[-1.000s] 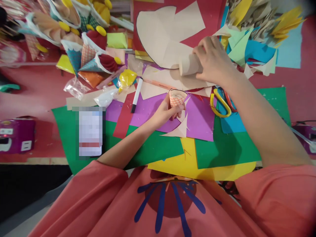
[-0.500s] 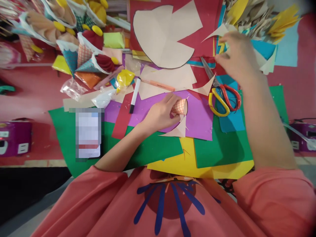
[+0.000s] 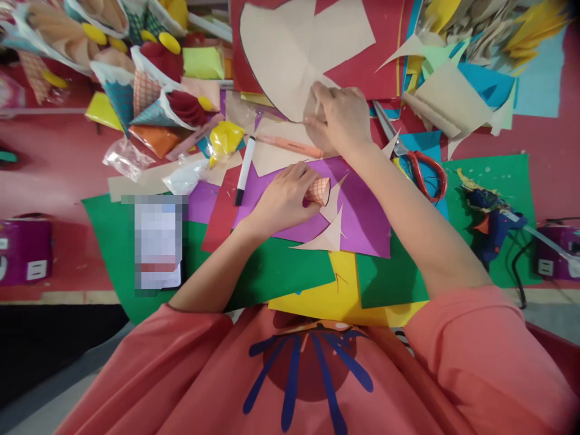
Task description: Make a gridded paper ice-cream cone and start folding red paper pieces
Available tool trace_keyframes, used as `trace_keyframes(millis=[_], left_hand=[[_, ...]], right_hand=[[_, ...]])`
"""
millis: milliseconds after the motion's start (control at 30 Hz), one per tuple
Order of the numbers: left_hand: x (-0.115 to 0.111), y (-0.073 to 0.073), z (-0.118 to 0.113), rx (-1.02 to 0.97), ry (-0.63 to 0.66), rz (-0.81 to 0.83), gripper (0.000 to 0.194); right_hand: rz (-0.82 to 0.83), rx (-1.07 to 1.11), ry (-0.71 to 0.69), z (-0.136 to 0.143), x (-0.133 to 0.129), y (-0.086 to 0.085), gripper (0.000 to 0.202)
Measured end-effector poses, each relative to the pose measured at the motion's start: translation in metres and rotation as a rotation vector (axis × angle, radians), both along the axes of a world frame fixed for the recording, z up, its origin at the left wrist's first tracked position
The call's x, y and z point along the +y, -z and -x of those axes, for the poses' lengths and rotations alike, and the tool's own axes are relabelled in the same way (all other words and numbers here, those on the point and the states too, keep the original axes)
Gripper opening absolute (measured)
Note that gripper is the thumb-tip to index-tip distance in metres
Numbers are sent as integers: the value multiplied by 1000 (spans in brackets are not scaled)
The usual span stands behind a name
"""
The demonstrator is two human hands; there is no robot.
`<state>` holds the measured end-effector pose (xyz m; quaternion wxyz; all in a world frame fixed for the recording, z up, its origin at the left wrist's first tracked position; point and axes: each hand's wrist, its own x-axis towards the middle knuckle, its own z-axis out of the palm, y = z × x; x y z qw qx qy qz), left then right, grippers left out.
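Note:
My left hand (image 3: 286, 198) is closed around a small rolled piece of orange-and-white checked paper (image 3: 321, 191), whose round end pokes out past my fingers. It rests over the purple sheet (image 3: 362, 223). My right hand (image 3: 342, 118) is over the lower right edge of a large cream paper cut-out (image 3: 281, 54) with a curved black outline. Thumb and forefinger are apart, and I see nothing held between them. Cream paper offcuts (image 3: 324, 235) lie just below my left hand. An orange pen (image 3: 290, 147) lies between my two hands.
Scissors (image 3: 426, 175) with red and yellow handles lie right of my right forearm. A blue glue gun (image 3: 496, 232) rests on green sheet at right. A white marker (image 3: 245, 172) and a phone (image 3: 158, 248) lie left. Decorated paper cones (image 3: 122, 96) crowd the upper left.
My right hand has moved left from the paper pile at upper right to the cream cut-out. The glue gun now shows. My left hand keeps the checked roll, slightly further left.

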<state>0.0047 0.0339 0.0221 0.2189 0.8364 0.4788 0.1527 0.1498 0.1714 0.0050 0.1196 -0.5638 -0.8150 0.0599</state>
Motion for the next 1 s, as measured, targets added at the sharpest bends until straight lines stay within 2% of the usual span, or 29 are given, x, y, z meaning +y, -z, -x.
trace_keyframes(millis=[100, 133, 300, 367, 433, 500, 567, 633, 700, 800, 867, 1000], left_hand=[[1, 0, 1, -5, 9, 6, 24], [1, 0, 2, -11, 7, 12, 25], [3, -5, 8, -122, 41, 106, 27], [0, -12, 8, -155, 108, 231, 30], [-5, -22, 7, -188, 226, 381, 34], [-10, -32, 6, -278, 403, 501, 38], [-12, -38, 5, -316, 494, 573, 42], [-10, -39, 6, -325, 454, 584, 42], [-6, -36, 8, -332, 359, 558, 39], [2, -28, 11, -311, 216, 547, 37], [6, -25, 14, -313, 163, 566, 38], [10, -25, 18, -304, 149, 638, 36]], right_hand=[[11, -5, -18, 3, -5, -2, 26], [19, 0, -27, 2, -8, -4, 22], [-53, 35, -104, -10, -41, -32, 27], [-59, 41, -141, -17, -61, -44, 32], [-73, 57, -194, -22, -81, -48, 34], [-20, 64, -312, -24, -99, -44, 35], [37, 115, -420, -24, -115, -33, 31], [93, 167, -465, -27, -127, -21, 30], [166, 241, -511, -32, -133, -12, 34], [245, 427, -534, -45, -124, -10, 33], [215, 457, -433, -52, -102, -15, 29], [35, 192, -185, -52, -35, -27, 22]])
